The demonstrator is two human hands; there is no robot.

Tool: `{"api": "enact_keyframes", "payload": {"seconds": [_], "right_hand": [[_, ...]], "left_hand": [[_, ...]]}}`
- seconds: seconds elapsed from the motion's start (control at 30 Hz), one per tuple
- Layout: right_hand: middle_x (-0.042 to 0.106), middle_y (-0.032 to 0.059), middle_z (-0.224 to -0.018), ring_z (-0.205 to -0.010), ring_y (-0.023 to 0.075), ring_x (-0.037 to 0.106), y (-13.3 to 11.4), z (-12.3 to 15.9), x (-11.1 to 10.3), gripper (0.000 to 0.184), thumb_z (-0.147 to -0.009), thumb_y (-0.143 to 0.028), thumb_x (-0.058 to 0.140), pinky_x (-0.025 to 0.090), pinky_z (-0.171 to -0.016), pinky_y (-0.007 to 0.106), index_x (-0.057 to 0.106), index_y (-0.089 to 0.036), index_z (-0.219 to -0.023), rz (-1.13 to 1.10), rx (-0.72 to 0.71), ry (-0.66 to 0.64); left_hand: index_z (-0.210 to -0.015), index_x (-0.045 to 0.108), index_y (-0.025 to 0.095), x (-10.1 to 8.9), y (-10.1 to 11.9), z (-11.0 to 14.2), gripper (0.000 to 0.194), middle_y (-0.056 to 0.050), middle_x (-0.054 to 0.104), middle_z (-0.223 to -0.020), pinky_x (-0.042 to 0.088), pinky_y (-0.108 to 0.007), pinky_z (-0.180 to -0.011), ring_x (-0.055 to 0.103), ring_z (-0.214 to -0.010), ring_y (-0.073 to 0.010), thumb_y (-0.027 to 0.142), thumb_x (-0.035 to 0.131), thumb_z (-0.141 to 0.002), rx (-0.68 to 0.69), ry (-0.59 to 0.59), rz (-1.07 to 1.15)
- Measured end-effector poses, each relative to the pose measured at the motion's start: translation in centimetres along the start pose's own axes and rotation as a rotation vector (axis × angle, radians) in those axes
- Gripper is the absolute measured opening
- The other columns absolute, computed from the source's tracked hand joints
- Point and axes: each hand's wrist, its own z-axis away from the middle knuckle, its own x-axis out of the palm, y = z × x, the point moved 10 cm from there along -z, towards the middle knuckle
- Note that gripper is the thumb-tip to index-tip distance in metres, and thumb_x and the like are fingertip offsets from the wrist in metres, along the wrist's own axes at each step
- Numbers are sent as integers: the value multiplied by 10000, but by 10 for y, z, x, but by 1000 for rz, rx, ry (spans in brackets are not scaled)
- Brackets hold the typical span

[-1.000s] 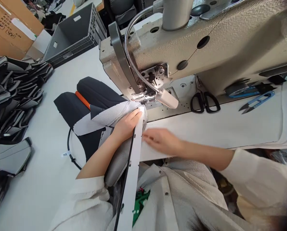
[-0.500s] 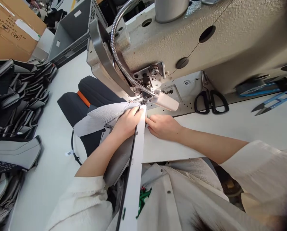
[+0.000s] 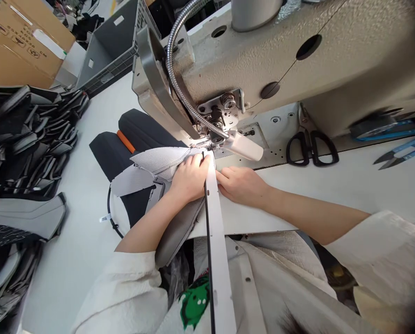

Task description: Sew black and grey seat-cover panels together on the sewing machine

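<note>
Under the presser foot of the sewing machine [image 3: 212,134] lies the end of a long white strip [image 3: 217,241] with a black edge, on a grey mesh fabric piece [image 3: 162,160]. My left hand [image 3: 190,178] is closed over the fabric, its thumb against the strip just in front of the foot. From the other side, my right hand [image 3: 242,186] pinches at the strip's right edge; its fingertips are partly hidden. The strip runs down over my lap. Black padded panels [image 3: 148,127] with an orange band [image 3: 126,141] are joined to the fabric, left of the machine.
Black-handled scissors [image 3: 312,146] rest on the machine bed, with blue thread snips [image 3: 402,150] farther right. Piled grey and black fabric pieces [image 3: 29,139] cover the table's left side. A grey crate [image 3: 113,55] and a cardboard box [image 3: 22,46] stand behind.
My right hand has moved in to the strip near the foot and closed at its edge. The strip's lower end has swung right. My left hand stays by the foot.
</note>
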Motion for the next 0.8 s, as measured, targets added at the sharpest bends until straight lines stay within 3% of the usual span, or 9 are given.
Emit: {"api": "enact_keyframes", "payload": {"seconds": [0.53, 0.67, 0.8], "right_hand": [[559, 40, -688, -615, 146, 415, -8, 8, -12, 280, -955, -244, 368, 154, -550, 324, 627, -143, -917, -28, -56, 107], [594, 52, -720, -627, 148, 459, -4, 5, -5, 257, -932, -252, 400, 154, -546, 321, 627, -137, -971, -55, 13, 29], [627, 69, -722, -617, 161, 507, 9, -10, 4, 264, -906, -271, 408, 141, -527, 316, 637, -139, -910, -65, 129, -104]], "left_hand": [[-1381, 404, 116, 5, 4, 4, 544, -154, 555, -1176, 461, -386, -807, 532, -1008, -281, 291, 471, -870, 6, -3, 16], [-1385, 396, 111, 6, 6, 4, 588, -169, 544, -1202, 445, -398, -831, 523, -1013, -289, 295, 493, -835, 16, 54, 29], [-1367, 405, 39, -6, 18, 11, 631, -216, 505, -1261, 400, -442, -908, 464, -1119, -337, 328, 508, -816, 77, 168, 10]]}}
